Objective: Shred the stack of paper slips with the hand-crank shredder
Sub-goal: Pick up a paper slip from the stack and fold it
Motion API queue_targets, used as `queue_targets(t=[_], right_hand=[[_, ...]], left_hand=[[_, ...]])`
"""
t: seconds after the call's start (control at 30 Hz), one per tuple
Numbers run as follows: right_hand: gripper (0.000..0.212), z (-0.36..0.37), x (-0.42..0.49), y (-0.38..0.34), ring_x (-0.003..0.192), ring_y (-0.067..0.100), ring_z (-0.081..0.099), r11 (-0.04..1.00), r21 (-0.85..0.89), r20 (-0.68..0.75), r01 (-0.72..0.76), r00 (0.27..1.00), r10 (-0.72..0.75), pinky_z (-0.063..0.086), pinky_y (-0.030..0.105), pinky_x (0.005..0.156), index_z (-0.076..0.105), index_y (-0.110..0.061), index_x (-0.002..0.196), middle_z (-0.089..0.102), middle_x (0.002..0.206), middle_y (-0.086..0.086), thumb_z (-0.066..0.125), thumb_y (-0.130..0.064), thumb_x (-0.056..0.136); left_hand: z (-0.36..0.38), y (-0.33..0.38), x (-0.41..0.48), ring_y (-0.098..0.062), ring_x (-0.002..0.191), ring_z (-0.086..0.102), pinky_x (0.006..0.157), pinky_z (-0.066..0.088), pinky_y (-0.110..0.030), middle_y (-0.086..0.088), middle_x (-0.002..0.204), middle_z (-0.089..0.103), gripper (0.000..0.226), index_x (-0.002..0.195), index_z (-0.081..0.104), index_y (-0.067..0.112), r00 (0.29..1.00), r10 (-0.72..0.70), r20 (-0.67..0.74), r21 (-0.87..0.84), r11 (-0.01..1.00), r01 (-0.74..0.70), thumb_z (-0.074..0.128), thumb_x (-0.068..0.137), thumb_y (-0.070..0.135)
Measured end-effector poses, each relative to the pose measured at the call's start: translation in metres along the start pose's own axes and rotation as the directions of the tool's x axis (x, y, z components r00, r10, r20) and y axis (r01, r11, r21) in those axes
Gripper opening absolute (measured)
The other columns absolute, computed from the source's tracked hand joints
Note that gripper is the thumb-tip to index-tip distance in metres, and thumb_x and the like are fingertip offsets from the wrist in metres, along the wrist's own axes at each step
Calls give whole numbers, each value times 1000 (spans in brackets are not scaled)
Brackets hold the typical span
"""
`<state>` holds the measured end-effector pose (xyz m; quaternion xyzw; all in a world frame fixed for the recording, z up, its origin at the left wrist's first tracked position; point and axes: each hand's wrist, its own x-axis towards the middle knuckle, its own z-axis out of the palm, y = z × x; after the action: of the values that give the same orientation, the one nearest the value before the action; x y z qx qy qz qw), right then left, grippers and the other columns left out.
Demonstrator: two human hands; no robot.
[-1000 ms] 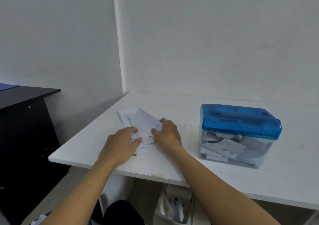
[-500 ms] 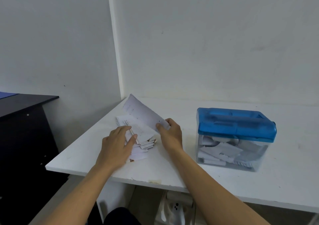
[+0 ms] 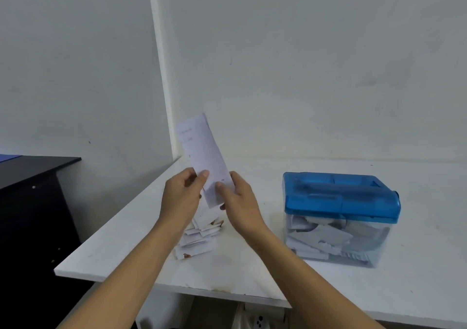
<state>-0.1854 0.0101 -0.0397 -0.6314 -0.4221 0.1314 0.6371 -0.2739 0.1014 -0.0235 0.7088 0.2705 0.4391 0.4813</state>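
Observation:
One long white paper slip (image 3: pixel 202 151) stands nearly upright in the air above the table, tilted a little to the left. My left hand (image 3: pixel 180 201) pinches its lower left edge and my right hand (image 3: pixel 238 202) grips its lower right edge. Below the hands the stack of paper slips (image 3: pixel 199 235) lies fanned out on the white table (image 3: pixel 252 273). The hand-crank shredder (image 3: pixel 340 197), a blue lid on a clear bin holding paper scraps, stands to the right, apart from both hands. No crank handle shows.
White walls close in behind and to the left. A black desk (image 3: pixel 32 172) stands left of the table across a gap. A white power strip (image 3: pixel 257 321) lies on the floor under the table's front edge.
My right hand has lifted one slip off the stack and raised it upright. My left hand has left the stack and taken hold of the same slip.

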Motion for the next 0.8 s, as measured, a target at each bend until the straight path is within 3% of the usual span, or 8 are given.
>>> queue_targets(t=[0.1,0.27,0.37,0.47,0.53,0.67,0.8], right_hand=[[19,-22,-5,-28,79,14,55,994,-68,-9,91,996,-92,53,37,66,56,-11,108,63,102,8,39,-19,104],[22,-82,-10,-67,84,20,63,906,-390,-8,167,983,-185,56,44,78,68,-21,108,69,96,3,47,-24,103],[24,-125,-10,-79,83,16,68,849,-517,-21,106,990,-136,59,34,74,70,-24,120,73,96,-6,59,-26,99],[22,-161,-7,-82,84,9,68,805,-592,-84,42,990,-114,57,22,73,70,-27,117,71,95,-13,66,-31,95],[23,-179,-5,-80,81,10,66,770,-638,-115,-10,990,-82,51,18,69,70,-24,117,71,95,-11,67,-32,95],[31,-200,-7,-67,83,10,66,733,-676,-140,-73,990,-31,50,16,71,70,-18,120,72,102,-5,69,-33,93],[41,-205,-8,-50,86,10,65,739,-668,-129,-93,992,8,48,12,70,65,-18,129,71,113,-4,70,-34,92]], left_hand=[[7,33,1,-28,94,69,91,57,-53,-6,95,73,22,95,67,6,996,75,46,-64,995,-72,60,100,26],[33,78,-2,-23,98,69,92,57,-51,-1,101,74,16,104,70,16,962,205,177,-78,978,-194,59,101,27],[58,93,-4,-17,97,69,83,61,-35,4,101,74,12,103,70,24,940,231,251,-87,973,-216,60,100,29],[84,103,-6,-12,93,67,66,55,-15,6,99,73,14,106,70,21,929,222,296,-94,975,-203,60,100,30],[102,104,-9,-13,95,68,69,56,-16,4,103,73,18,112,70,18,925,195,326,-96,980,-173,61,100,28],[128,94,-15,-13,102,68,91,58,-30,5,115,72,30,121,66,18,913,128,387,1,990,-139,71,93,28],[138,83,-18,-10,94,68,80,55,-16,5,110,71,27,113,67,19,928,135,347,67,984,-168,77,88,22]])
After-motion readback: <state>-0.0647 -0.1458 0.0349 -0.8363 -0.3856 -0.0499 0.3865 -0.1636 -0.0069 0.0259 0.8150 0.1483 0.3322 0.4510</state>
